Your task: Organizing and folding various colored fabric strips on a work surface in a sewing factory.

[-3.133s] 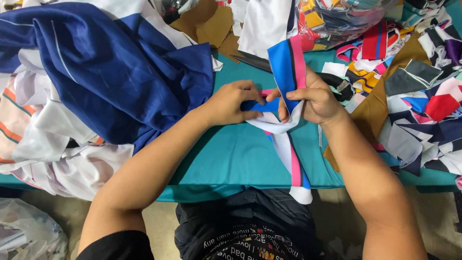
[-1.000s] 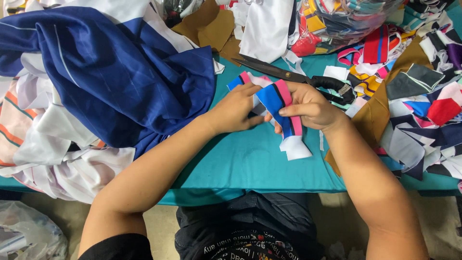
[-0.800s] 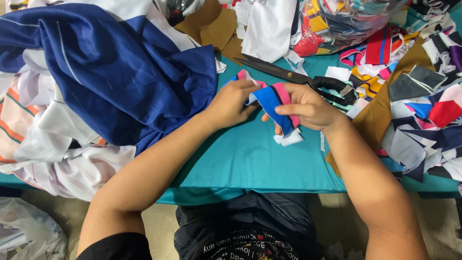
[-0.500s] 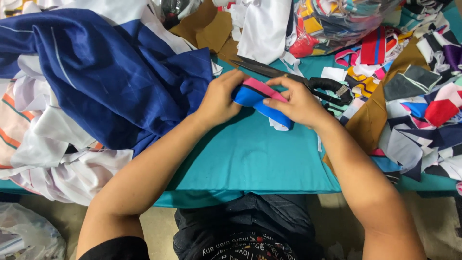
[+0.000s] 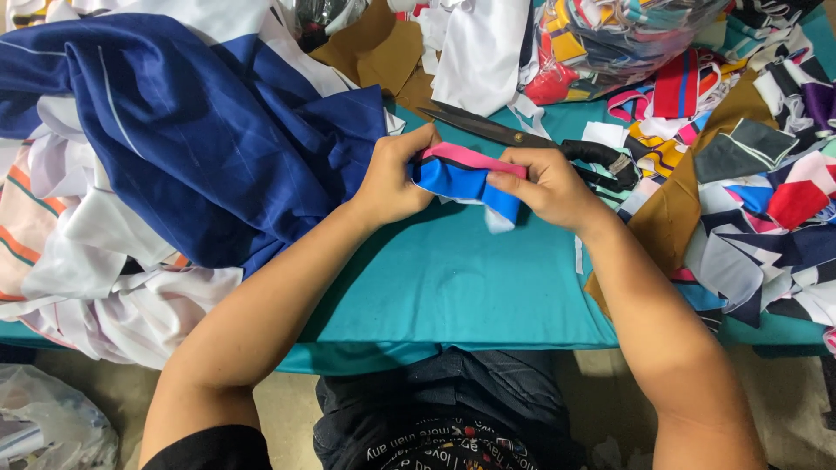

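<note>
Most of the view is taken up by a teal table (image 5: 453, 287), pretty much buried in fabric. The biggest thing on it is a dark blue garment (image 5: 192, 139), heaped on the left over a pile of white cloth with orange stripes (image 5: 61, 252). Over on the right, a messy spread of colourful fabric scraps (image 5: 766, 200) is laid out, and a clear plastic bag stuffed with more scraps (image 5: 610, 43) is seen at the top. A brown cloth piece (image 5: 379, 52) and a white cloth (image 5: 483, 52) are parked at the far edge. A pair of long black-handled scissors (image 5: 522, 139) is lying on the table just behind the hands, blades pointing left.

Dead centre, a folded strip of blue, pink and white fabric (image 5: 457, 174) is held a bit above the table, between both hands. Its left end is gripped by the left hand (image 5: 392, 178), fingers curled shut around it. The right end is pinched by the right hand (image 5: 544, 187), thumb on top and fingers wrapped under. The hands are kept close together, with the strip bunched between them.
</note>
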